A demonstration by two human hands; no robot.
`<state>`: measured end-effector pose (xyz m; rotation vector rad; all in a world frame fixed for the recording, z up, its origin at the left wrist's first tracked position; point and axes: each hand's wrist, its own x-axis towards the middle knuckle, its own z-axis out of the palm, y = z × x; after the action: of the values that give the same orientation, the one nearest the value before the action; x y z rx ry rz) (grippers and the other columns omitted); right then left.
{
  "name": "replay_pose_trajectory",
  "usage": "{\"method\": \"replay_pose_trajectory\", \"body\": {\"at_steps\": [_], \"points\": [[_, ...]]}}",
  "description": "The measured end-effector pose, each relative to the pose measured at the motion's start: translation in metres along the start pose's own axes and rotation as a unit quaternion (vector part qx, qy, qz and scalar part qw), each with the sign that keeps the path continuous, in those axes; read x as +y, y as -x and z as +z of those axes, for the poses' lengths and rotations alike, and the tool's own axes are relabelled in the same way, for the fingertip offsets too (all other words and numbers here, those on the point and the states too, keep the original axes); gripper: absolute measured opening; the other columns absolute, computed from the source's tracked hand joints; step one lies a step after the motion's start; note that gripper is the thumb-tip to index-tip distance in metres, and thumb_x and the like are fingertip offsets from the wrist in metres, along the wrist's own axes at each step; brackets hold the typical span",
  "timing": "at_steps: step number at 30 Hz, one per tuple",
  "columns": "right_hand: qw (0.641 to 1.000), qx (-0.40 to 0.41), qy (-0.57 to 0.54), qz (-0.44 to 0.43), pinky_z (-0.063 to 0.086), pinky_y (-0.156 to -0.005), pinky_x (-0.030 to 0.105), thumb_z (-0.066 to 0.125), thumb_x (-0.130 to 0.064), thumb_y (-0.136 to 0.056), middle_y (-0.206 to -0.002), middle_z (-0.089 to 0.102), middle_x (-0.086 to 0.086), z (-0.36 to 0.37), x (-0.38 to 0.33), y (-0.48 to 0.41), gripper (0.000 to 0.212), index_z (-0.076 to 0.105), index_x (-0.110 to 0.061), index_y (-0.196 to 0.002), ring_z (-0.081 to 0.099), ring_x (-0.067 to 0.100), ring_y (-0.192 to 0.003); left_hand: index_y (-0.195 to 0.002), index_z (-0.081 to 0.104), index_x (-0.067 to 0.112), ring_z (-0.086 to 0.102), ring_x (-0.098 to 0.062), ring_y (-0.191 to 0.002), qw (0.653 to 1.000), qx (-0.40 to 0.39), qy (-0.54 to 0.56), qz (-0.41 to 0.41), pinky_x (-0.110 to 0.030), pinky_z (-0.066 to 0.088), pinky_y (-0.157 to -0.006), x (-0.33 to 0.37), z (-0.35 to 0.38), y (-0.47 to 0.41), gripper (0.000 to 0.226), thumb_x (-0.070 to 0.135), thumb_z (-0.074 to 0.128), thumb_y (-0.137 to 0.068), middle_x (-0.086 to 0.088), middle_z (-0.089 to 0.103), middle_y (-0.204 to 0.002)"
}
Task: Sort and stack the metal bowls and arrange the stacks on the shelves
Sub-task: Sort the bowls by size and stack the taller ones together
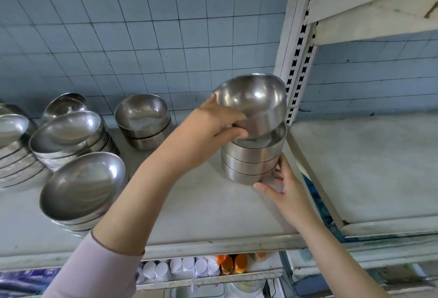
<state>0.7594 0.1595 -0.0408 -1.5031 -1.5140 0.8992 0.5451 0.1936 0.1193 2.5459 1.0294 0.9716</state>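
**While the stack is steadied, its top bowl is held tilted**

Where the left hand point(213, 131) is curled over the near rim, the top bowl point(256, 101) is gripped between thumb and fingers point(233, 133) and tilted, its lower edge at the mouth of the stack of bowls point(251, 157). The stack's base is touched by the right hand point(284, 191), its fingers spread and fairly straight. Smooth, polished, straight-walled steel is seen here. Rounder, shallower bowl stacks point(71, 136) are set leftward on the worn white shelf point(189, 214), before blue square tiles point(142, 37).

Blue tiled wall point(142, 37), orange-capped jars point(240, 263)
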Motion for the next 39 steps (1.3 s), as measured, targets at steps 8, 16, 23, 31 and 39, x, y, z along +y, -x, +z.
{"method": "replay_pose_trajectory", "body": {"at_steps": [8, 16, 23, 31, 39], "points": [[1.0, -0.008, -0.004, 0.002, 0.038, -0.104, 0.025, 0.075, -0.036, -0.084, -0.148, 0.046, -0.01, 0.0, 0.0, 0.0, 0.095, 0.013, -0.033, -0.156, 0.047, 0.005, -0.13, -0.093, 0.07, 0.01, 0.037, -0.002, -0.104, 0.995, -0.091, -0.025, 0.012, -0.03, 0.04, -0.094, -0.012, 0.013, -0.009, 0.01, 0.017, 0.065, -0.09, 0.008, 0.068, -0.088], [1.0, -0.018, -0.004, 0.0, 0.037, -0.113, 0.031, 0.073, -0.037, -0.085, -0.152, 0.043, -0.009, -0.002, 0.0, 0.0, 0.097, 0.009, -0.033, -0.158, 0.044, 0.007, -0.136, -0.1, 0.071, 0.011, 0.059, -0.02, -0.094, 0.989, -0.137, -0.057, 0.011, -0.007, 0.002, -0.112, -0.013, 0.0, -0.019, 0.014, 0.02, 0.063, -0.093, 0.0, 0.069, -0.091], [1.0, -0.023, -0.009, -0.002, 0.034, -0.11, 0.026, 0.073, -0.034, -0.086, -0.154, 0.041, -0.008, -0.001, -0.002, 0.0, 0.098, 0.006, -0.033, -0.158, 0.042, 0.006, -0.137, -0.098, 0.07, 0.015, 0.059, -0.013, -0.097, 0.986, -0.159, -0.031, 0.032, -0.031, 0.004, -0.121, -0.018, 0.003, -0.015, 0.019, 0.027, 0.059, -0.09, 0.005, 0.066, -0.092], [0.999, -0.024, -0.02, -0.007, 0.032, -0.105, 0.02, 0.074, -0.03, -0.086, -0.148, 0.04, -0.015, -0.001, -0.003, -0.002, 0.097, 0.007, -0.034, -0.157, 0.039, -0.002, -0.131, -0.144, 0.035, 0.042, 0.015, -0.004, -0.146, 0.983, -0.081, -0.041, -0.157, -0.024, 0.015, -0.117, -0.039, -0.028, 0.001, 0.07, 0.046, 0.066, -0.081, 0.021, 0.028, -0.153], [0.999, 0.009, 0.027, -0.027, 0.034, -0.105, 0.022, 0.078, -0.033, -0.081, -0.144, 0.048, -0.01, 0.007, -0.006, -0.013, 0.092, 0.021, -0.03, -0.154, 0.044, 0.007, -0.131, -0.146, 0.04, 0.021, 0.043, -0.031, -0.133, 0.893, -0.105, -0.13, -0.418, -0.044, 0.036, -0.11, -0.119, -0.032, 0.03, 0.058, 0.025, 0.062, -0.092, -0.009, 0.046, -0.147]]}}
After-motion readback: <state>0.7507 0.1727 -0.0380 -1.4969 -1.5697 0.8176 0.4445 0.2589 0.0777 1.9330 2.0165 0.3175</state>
